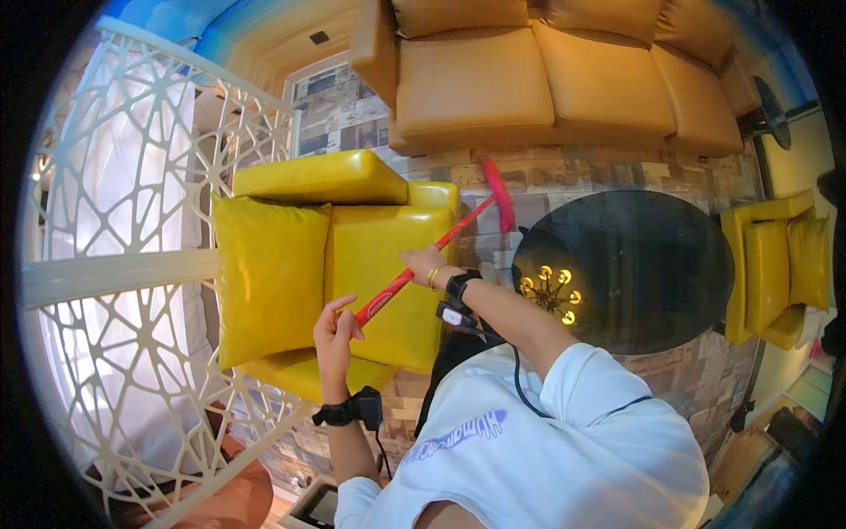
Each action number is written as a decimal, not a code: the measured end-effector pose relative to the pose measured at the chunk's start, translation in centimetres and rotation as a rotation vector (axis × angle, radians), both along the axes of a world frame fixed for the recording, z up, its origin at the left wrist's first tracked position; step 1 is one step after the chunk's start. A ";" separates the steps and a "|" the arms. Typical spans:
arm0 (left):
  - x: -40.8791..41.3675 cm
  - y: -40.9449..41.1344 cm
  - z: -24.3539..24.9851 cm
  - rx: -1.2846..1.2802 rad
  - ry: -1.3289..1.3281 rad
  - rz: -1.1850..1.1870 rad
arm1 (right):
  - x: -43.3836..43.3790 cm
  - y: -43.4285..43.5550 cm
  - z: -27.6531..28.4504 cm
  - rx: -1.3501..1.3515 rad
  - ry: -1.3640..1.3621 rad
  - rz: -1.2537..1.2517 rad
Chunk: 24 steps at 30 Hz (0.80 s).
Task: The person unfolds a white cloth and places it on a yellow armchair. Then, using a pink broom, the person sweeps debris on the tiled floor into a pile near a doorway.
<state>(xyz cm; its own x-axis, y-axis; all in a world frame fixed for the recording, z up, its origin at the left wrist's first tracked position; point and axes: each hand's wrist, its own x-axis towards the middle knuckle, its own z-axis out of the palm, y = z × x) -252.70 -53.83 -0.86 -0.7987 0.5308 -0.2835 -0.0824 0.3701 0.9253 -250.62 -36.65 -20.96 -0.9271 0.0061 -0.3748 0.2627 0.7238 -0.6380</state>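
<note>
A broom with a red handle (456, 229) slants across the view before me. Its pinkish-red bristle head (499, 196) is at the wood-patterned floor, between the tan sofa and the dark oval table. My right hand (423, 264) is wrapped around the middle of the handle, above the front edge of a yellow armchair (386, 264). At the upper end of the handle, my left hand (337, 334) holds it loosely between thumb and fingers, with one finger extended. Black bands with small devices are on both wrists.
A tan leather sofa (472, 82) stretches along the far side. The glossy dark oval table (634, 271) stands to the right, with a second yellow armchair (767, 264) beyond it. A white lattice partition (119, 274) rises on the left. Cables hang from my wrists.
</note>
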 end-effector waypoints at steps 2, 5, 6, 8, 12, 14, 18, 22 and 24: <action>-1.5 2.8 0.1 -0.017 0.028 -0.052 | 0.2 1.9 -0.9 -0.065 0.148 -0.147; -3.0 6.2 -0.3 0.049 -0.040 -0.139 | 0.2 3.8 -2.1 -0.090 0.199 -0.298; -3.2 7.2 -0.5 0.039 -0.037 -0.157 | 0.5 4.6 -2.2 -0.100 0.225 -0.358; -3.3 8.9 -0.7 0.020 -0.031 -0.193 | 0.5 5.8 -2.2 -0.105 0.226 -0.417; -3.4 11.7 -0.7 -0.022 -0.013 -0.238 | 0.5 8.5 -2.6 -0.075 0.151 -0.430; -3.7 12.3 -1.2 -0.024 -0.027 -0.236 | 0.1 9.4 -2.6 -0.055 0.161 -0.451; -5.3 13.8 -1.8 0.005 -0.033 -0.265 | -0.4 10.3 -3.0 -0.029 0.179 -0.528; -6.6 14.9 -1.8 0.014 -0.026 -0.263 | -1.3 10.9 -2.8 -0.060 0.191 -0.593; -7.1 15.1 -1.9 0.014 -0.022 -0.267 | -1.6 10.9 -2.5 -0.057 0.225 -0.623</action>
<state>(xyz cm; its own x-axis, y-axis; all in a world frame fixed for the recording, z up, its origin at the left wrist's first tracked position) -259.82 -38.76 -2.77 -0.6233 0.7261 -0.2903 -0.0039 0.3684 0.9297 -252.21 -25.75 -23.51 -0.8121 0.5522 -0.1885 0.4774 0.4432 -0.7587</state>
